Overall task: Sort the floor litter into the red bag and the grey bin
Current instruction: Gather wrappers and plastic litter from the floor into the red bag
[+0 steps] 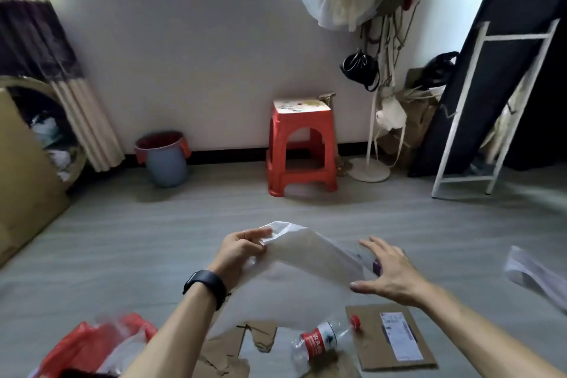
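Observation:
My left hand (pixel 242 247) pinches the upper corner of a clear plastic wrapper (pixel 306 258) held above the floor. My right hand (pixel 389 273) is spread open at the wrapper's lower right end, its fingers straight and its thumb at the edge. The red bag (pixel 89 344) lies open on the floor at the lower left, with plastic showing inside. The grey bin (pixel 165 159), lined in red, stands against the far wall. On the floor below my hands lie a crushed plastic bottle (pixel 322 344) with a red cap, torn cardboard pieces (pixel 227 347) and a flat cardboard sheet (pixel 389 337) with a label.
A red plastic stool (pixel 300 147) stands by the wall right of the bin. A white wrapper (pixel 537 276) lies at the right edge. A large cardboard box (pixel 21 181) fills the left side. A white stand base (pixel 369 172) and a leaning white frame (pixel 478 107) crowd the right corner.

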### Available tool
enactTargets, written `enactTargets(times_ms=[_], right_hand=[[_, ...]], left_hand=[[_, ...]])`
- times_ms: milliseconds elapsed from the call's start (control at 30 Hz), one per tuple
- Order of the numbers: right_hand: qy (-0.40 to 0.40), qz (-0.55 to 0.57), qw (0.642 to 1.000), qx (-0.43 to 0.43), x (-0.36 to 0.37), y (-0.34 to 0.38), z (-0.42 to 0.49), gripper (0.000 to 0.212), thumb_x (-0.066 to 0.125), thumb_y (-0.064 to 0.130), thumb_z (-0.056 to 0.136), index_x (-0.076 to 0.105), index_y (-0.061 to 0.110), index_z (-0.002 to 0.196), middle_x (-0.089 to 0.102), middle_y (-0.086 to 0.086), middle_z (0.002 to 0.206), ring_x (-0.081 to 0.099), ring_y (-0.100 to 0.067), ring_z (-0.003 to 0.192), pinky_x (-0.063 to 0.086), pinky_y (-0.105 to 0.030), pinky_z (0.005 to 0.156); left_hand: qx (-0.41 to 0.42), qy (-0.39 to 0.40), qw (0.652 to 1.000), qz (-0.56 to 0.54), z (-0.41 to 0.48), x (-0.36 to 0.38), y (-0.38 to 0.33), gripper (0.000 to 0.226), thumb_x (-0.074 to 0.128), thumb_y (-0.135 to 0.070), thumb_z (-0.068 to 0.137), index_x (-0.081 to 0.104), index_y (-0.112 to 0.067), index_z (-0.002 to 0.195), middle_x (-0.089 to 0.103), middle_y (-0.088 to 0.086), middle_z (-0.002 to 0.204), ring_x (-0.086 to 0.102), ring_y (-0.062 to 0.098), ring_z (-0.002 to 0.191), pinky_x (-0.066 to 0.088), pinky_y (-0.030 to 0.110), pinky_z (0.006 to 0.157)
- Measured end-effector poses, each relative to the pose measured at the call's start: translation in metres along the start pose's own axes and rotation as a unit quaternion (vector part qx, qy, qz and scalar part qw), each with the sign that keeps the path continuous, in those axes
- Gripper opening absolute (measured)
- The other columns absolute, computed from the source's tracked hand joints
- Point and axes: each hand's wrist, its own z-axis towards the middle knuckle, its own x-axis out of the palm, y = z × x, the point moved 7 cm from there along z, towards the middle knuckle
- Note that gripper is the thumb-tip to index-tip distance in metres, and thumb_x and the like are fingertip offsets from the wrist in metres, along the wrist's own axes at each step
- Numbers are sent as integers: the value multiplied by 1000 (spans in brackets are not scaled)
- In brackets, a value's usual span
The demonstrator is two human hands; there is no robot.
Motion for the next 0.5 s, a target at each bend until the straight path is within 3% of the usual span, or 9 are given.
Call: enactTargets(times_ms=[100, 167, 233, 300, 367, 400, 500], right_hand=[[38, -25, 999, -15, 19, 0, 5, 141, 65, 94, 40, -11, 50, 151, 2, 8, 165, 10, -24, 151, 19, -49, 122], [38, -25, 998, -40, 26, 9, 7, 141, 68, 91, 42, -16, 52, 148, 4, 8, 165, 14, -25, 150, 23, -50, 120], [31, -36, 997, -60, 28, 24, 6, 130, 73, 80, 56, -6, 45, 153, 18, 8, 161, 27, -23, 145, 32, -47, 116], [-8, -67, 995, -80, 25, 37, 7, 89, 70, 58, 79, 24, 36, 152, 39, 9, 150, 42, -21, 134, 42, -41, 107], [-67, -70, 991, -87, 16, 44, 12, 29, 58, 34, 93, 59, 33, 121, 64, 5, 121, 60, -21, 111, 51, -35, 82], [-86, -52, 992, -77, 12, 45, 13, 16, 54, 31, 94, 64, 31, 106, 69, 5, 105, 64, -21, 96, 50, -33, 70], [-91, 6, 994, -59, 5, 42, 17, 15, 56, 40, 93, 69, 35, 101, 72, 8, 90, 62, -15, 79, 45, -30, 63]], left_hand=[[-15, -10, 1000, -16, 6, -15, 6, 42, 45, 25, 80, 71, -4, 95, 72, 9, 83, 61, 20, 70, 55, 22, 59], [-28, -16, 999, -38, 10, -21, 9, 42, 46, 23, 81, 71, -6, 97, 73, 9, 86, 61, 21, 75, 55, 20, 61], [-41, -26, 998, -45, 13, -27, 12, 42, 47, 22, 82, 71, -7, 99, 72, 9, 90, 63, 21, 78, 57, 19, 63], [-46, -21, 998, -49, 11, -30, 11, 42, 47, 20, 82, 70, -8, 104, 72, 11, 95, 64, 22, 82, 58, 21, 66], [-45, -6, 999, -24, 8, -30, 9, 44, 52, 16, 75, 70, -7, 108, 72, 12, 96, 64, 23, 82, 58, 23, 63], [-34, 3, 999, 4, 6, -31, 8, 49, 57, 12, 65, 69, -5, 109, 71, 12, 95, 65, 23, 80, 57, 24, 62], [15, -18, 980, 197, 5, -42, 10, 67, 64, -2, 42, 66, -8, 109, 66, 5, 86, 59, 17, 69, 51, 19, 58]])
